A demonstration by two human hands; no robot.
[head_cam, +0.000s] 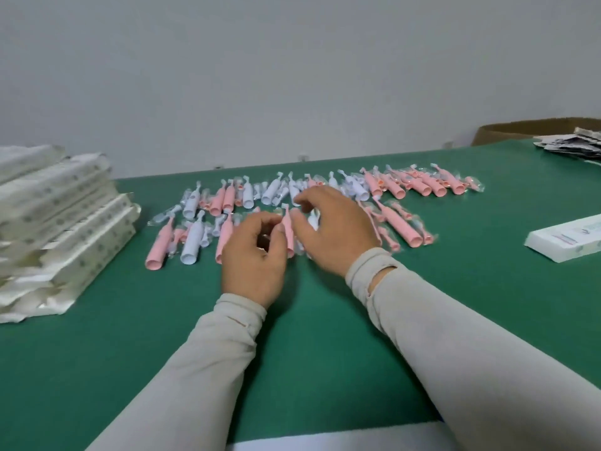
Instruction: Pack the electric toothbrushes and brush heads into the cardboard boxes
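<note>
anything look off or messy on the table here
The stack of flat white boxes at the left edge is askew, layers fanned out and slumping rather than squared. The right sleeve has a torn hole near the wrist. The toothbrushes lie in rough rows, nothing spilled.

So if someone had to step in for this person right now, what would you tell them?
Left hand: fingers pinch a pink toothbrush, just above the table.
Right hand: open, hovering over the pile, holding nothing.
Toothbrushes and brush heads, pink and white, lie loose in rows across the middle of the table.
Flat boxes are stacked at the left; one white box lies at the right.
Done: no filled box shows.
Left: nearly everything still needs boxing.
</note>
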